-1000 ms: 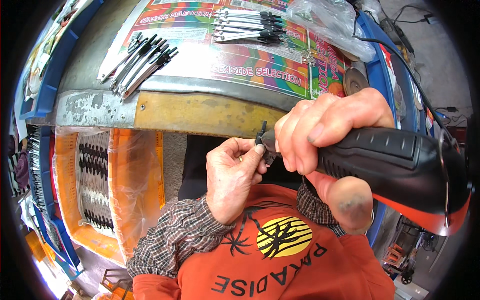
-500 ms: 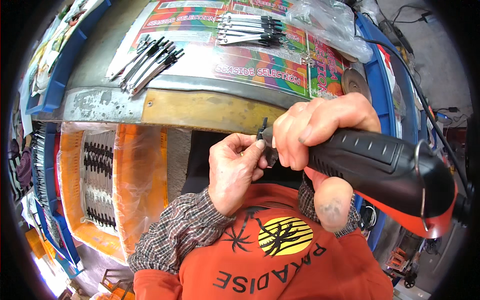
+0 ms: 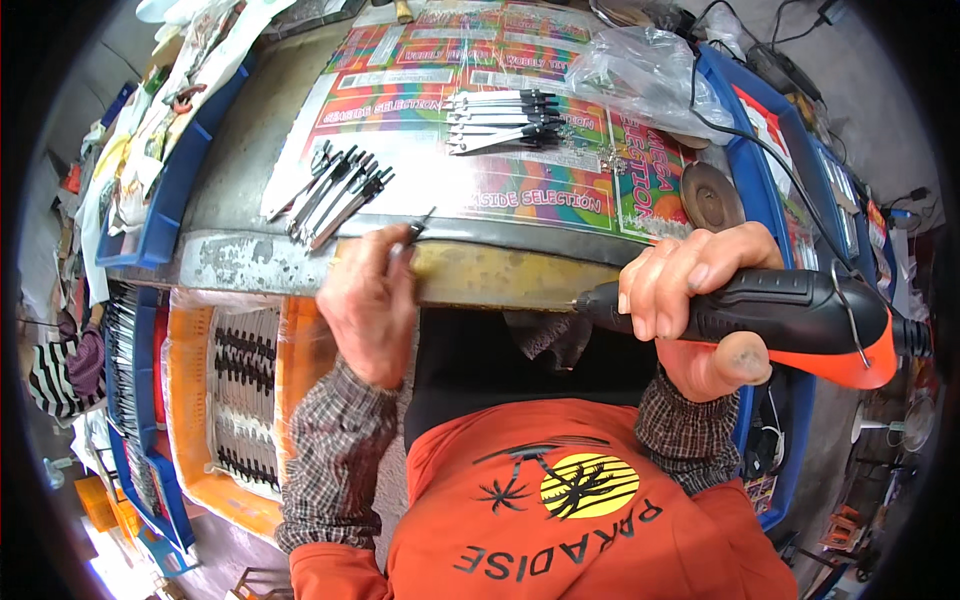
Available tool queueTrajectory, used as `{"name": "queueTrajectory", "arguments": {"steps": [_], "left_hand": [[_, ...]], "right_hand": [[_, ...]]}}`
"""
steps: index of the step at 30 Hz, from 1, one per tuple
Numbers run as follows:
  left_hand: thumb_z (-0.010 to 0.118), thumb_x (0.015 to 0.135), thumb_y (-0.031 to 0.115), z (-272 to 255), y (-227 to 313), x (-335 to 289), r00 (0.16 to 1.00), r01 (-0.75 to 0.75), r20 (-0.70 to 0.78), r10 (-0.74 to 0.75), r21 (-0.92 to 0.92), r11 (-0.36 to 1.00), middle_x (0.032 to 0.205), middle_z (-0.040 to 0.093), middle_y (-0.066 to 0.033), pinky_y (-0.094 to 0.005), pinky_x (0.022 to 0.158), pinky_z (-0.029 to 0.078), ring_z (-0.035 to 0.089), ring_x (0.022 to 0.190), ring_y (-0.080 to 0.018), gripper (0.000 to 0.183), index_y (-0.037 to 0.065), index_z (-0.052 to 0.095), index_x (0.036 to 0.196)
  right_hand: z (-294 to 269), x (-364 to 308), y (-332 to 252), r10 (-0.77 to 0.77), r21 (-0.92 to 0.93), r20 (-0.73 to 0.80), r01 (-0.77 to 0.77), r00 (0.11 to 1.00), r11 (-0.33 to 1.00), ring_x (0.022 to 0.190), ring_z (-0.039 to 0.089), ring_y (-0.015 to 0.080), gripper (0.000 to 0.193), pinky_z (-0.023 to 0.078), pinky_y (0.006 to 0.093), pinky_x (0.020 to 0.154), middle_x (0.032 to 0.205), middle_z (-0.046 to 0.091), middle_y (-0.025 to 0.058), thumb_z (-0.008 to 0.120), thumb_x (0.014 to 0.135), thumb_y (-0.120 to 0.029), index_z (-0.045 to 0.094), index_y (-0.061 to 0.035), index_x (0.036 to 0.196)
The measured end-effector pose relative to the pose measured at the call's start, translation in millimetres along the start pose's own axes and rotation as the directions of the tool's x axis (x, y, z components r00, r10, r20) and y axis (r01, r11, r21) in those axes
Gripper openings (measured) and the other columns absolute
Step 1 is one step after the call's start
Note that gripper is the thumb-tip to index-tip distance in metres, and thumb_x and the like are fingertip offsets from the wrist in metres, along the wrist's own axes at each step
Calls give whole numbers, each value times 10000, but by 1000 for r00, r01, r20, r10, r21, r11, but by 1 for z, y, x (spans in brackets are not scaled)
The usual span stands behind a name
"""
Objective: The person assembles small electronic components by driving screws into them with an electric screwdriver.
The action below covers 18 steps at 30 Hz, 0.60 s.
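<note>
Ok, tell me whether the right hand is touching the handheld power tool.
Touching: the head view shows the right hand wrapped around the black body of the handheld power tool.

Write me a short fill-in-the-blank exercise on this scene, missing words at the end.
1. The right grip is closed around a power tool whose narrow tip points toward the picture's ____ side.
2. The left grip holds a slim piece whose visible end is ____.
3. The plastic-lined crate at the person's left is ____.
4. The disc printed on the shirt is black and ____.

Missing words: left; black; orange; yellow.
</note>
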<state>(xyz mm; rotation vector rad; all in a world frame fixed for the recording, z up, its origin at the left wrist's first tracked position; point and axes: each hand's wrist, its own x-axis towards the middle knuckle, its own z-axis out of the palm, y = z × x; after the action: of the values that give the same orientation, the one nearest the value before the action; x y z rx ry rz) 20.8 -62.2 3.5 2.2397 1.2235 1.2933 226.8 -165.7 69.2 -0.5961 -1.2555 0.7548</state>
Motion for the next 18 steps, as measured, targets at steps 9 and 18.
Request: {"name": "queueTrajectory", "arguments": {"steps": [9,18], "left_hand": [[581,750,-24,-2,-42,36,976,-216,65,206,324,921,809,581,-111,-351,673,447,568,763,-280,193,51,628,922],[594,712,12,6,-39,54,965,-258,90,245,464,848,826,592,-73,-348,693,455,566,783,-248,195,94,647,881]], "right_hand": [[-1,5,-1,79,-2,-102,-79,992,997,530,533,166,489,447,314,540,601,511,41,733,709,-397,440,-51,889],[-6,8,-2,85,-27,-184,-91,979,995,526,526,164,476,443,310,539,599,500,43,737,708,-369,431,-46,877]]}}
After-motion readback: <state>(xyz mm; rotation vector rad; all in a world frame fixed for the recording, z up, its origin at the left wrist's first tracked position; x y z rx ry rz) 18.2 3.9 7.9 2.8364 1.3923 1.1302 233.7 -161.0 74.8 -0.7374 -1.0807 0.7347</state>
